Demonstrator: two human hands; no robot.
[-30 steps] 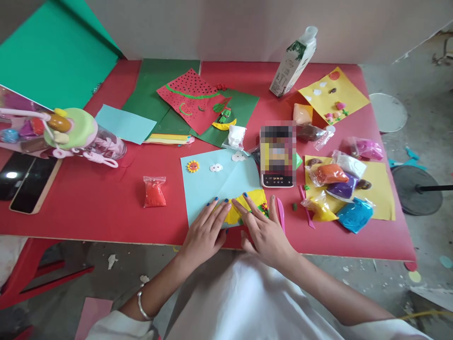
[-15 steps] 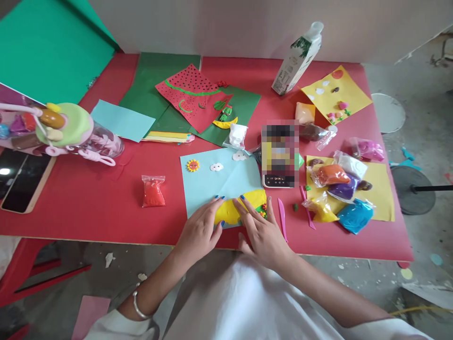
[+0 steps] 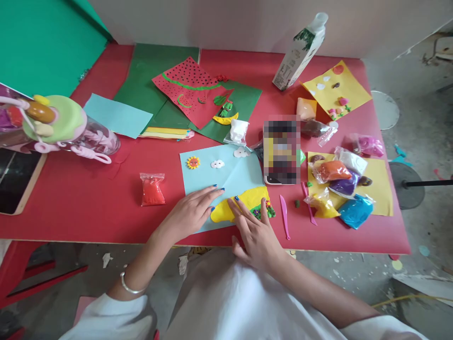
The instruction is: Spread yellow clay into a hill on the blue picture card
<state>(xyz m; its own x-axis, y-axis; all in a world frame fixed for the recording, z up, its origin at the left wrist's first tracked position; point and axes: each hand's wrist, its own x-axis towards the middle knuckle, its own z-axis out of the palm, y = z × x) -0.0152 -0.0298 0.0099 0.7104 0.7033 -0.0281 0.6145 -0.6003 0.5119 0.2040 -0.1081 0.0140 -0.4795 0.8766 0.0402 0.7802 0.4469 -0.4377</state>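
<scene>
A light blue sheet (image 3: 205,182) lies near the table's front edge, bearing a clay sun (image 3: 193,163), two white clouds and a yellow clay patch (image 3: 222,210) along its lower part. Small green, red and purple clay pieces (image 3: 257,211) sit at the patch's right end. My left hand (image 3: 189,210) rests on the sheet just left of the patch, fingers stretched out and holding nothing. My right hand (image 3: 255,236) has its fingers spread, the fingertips touching the yellow clay and the pieces beside it.
A red clay packet (image 3: 153,190) lies left of the sheet. To the right are a pink plastic knife (image 3: 284,217), a phone (image 3: 281,151) and several clay packets (image 3: 332,171). A carton (image 3: 300,52) stands at the back; a lidded jar (image 3: 56,120) is at the left.
My left hand has moved left, off the yellow clay, uncovering its left end. My right hand has shifted slightly lower and left. The whole view has tilted a little.
</scene>
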